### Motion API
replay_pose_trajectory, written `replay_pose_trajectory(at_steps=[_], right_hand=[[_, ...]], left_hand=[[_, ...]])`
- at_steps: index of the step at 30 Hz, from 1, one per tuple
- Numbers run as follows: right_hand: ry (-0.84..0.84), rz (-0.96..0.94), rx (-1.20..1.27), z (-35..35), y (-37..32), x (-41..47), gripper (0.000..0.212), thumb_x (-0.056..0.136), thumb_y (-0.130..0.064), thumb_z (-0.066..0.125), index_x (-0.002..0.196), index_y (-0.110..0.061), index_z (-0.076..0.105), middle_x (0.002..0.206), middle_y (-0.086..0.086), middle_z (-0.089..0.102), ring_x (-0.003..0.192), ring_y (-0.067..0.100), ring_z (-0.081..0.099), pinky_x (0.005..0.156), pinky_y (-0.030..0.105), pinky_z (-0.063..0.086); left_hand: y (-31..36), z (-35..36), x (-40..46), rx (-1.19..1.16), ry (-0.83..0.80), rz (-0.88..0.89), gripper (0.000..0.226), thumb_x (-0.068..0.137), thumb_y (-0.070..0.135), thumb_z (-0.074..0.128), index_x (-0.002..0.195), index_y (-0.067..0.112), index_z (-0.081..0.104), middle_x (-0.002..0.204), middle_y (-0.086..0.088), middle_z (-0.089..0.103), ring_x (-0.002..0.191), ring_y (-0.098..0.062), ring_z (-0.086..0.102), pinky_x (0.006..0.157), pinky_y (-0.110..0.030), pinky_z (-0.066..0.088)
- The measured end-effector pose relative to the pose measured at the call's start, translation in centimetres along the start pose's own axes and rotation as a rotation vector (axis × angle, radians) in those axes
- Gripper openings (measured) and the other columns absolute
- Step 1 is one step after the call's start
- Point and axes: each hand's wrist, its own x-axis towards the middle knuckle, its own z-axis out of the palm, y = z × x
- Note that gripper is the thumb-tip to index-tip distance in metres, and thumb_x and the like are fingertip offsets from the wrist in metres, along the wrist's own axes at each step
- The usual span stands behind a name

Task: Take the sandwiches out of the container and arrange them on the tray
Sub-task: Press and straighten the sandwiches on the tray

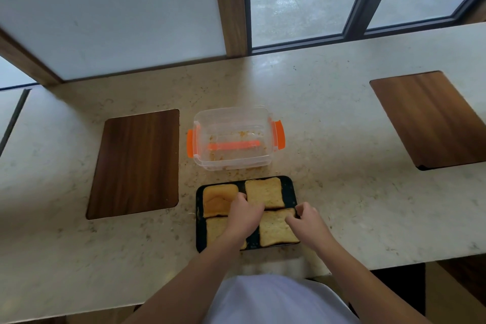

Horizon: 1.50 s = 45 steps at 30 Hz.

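A black tray [289,189] lies near the counter's front edge with several toasted sandwiches on it. One sits at the back left [217,200], one at the back right [264,192], one at the front right [274,230], and one at the front left [214,229], partly under my forearm. My left hand [243,214] rests over the tray's middle, fingers curled at the edges of the two back sandwiches. My right hand [306,221] pinches the front right sandwich's far right corner. The clear container [232,139] with orange clips stands behind the tray, holding only crumbs.
A dark wooden board [135,163] is set in the counter left of the container, another wooden board [431,118] at the far right. Crumbs lie between container and tray. A window and wall panel rise behind the counter.
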Motion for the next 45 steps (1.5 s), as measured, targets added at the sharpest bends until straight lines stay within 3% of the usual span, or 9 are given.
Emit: replay_pose_trajectory(at_steps=[3,8,18,23,27,30,35,40,45], right_hand=[[-0.018,0.027,0.005,0.4,0.4,-0.2,0.026,0.089,-0.025,0.061,0.111,-0.012,0.054,0.108,0.006,0.058,0.08,0.013,0.055,0.061,0.029,0.045],[-0.047,0.03,0.02,0.8,0.2,-0.4,0.047,0.09,-0.026,0.062,0.131,-0.007,0.052,0.124,0.01,0.057,0.101,0.021,0.057,0.073,0.031,0.044],[-0.117,-0.018,-0.012,2.3,-1.3,-0.5,0.053,0.092,-0.032,0.06,0.139,-0.011,0.049,0.133,0.009,0.053,0.1,0.016,0.058,0.076,0.032,0.051],[-0.145,0.012,-0.014,1.7,-1.6,0.2,0.043,0.092,-0.033,0.06,0.129,-0.014,0.051,0.112,0.001,0.061,0.088,0.012,0.06,0.077,0.036,0.055],[-0.12,0.023,-0.023,0.7,-2.2,1.0,0.032,0.09,-0.033,0.06,0.116,-0.016,0.054,0.102,0.0,0.062,0.087,0.014,0.061,0.068,0.031,0.05],[-0.084,0.012,-0.006,0.5,-2.8,1.6,0.033,0.09,-0.031,0.061,0.116,-0.013,0.054,0.1,0.0,0.06,0.082,0.012,0.058,0.062,0.029,0.046],[-0.088,0.02,0.039,1.2,-3.2,2.0,0.062,0.091,-0.031,0.062,0.146,-0.01,0.042,0.108,-0.002,0.053,0.08,0.007,0.055,0.058,0.025,0.044],[-0.098,0.02,0.058,1.4,-4.2,2.2,0.071,0.092,-0.034,0.061,0.154,-0.011,0.035,0.123,0.003,0.059,0.082,0.009,0.063,0.06,0.027,0.051],[-0.097,0.018,0.071,1.4,-4.3,2.0,0.074,0.092,-0.036,0.06,0.156,-0.01,0.033,0.128,0.006,0.06,0.075,0.009,0.063,0.056,0.026,0.045]], left_hand=[[-1.2,0.3,-0.8,0.025,-0.059,-0.037,0.063,0.089,0.038,0.058,0.143,0.013,0.035,0.112,0.0,0.055,0.092,-0.014,0.057,0.065,-0.029,0.042],[-1.8,0.8,-1.7,-0.004,-0.129,-0.075,0.062,0.087,0.041,0.056,0.141,0.017,0.035,0.085,-0.002,0.058,0.067,-0.012,0.052,0.054,-0.028,0.037],[-1.6,-0.5,-1.3,-0.001,-0.12,-0.08,0.045,0.087,0.04,0.058,0.126,0.017,0.049,0.108,0.001,0.056,0.093,-0.014,0.055,0.068,-0.032,0.045],[-1.4,-0.9,-1.1,-0.006,-0.146,-0.112,0.032,0.084,0.041,0.058,0.109,0.023,0.051,0.104,-0.001,0.057,0.092,-0.015,0.055,0.069,-0.034,0.048],[-0.9,-0.7,-0.7,0.021,-0.126,-0.12,0.052,0.081,0.043,0.057,0.125,0.017,0.046,0.106,-0.002,0.058,0.087,-0.015,0.056,0.062,-0.032,0.045],[-0.2,-0.6,-0.2,0.029,-0.111,-0.113,0.068,0.084,0.042,0.056,0.142,0.013,0.037,0.128,-0.006,0.051,0.094,-0.015,0.054,0.059,-0.029,0.041],[0.1,-0.8,-0.1,-0.01,-0.084,-0.113,0.072,0.088,0.037,0.057,0.151,0.015,0.029,0.116,0.002,0.053,0.087,-0.011,0.055,0.059,-0.027,0.043],[0.9,-0.9,0.4,-0.077,-0.111,-0.133,0.073,0.09,0.034,0.057,0.154,0.019,0.025,0.126,0.001,0.047,0.09,-0.013,0.049,0.072,-0.035,0.048],[1.3,-0.9,0.3,-0.062,-0.13,-0.141,0.075,0.091,0.037,0.056,0.156,0.021,0.023,0.155,-0.006,0.034,0.117,-0.024,0.046,0.078,-0.04,0.052]])
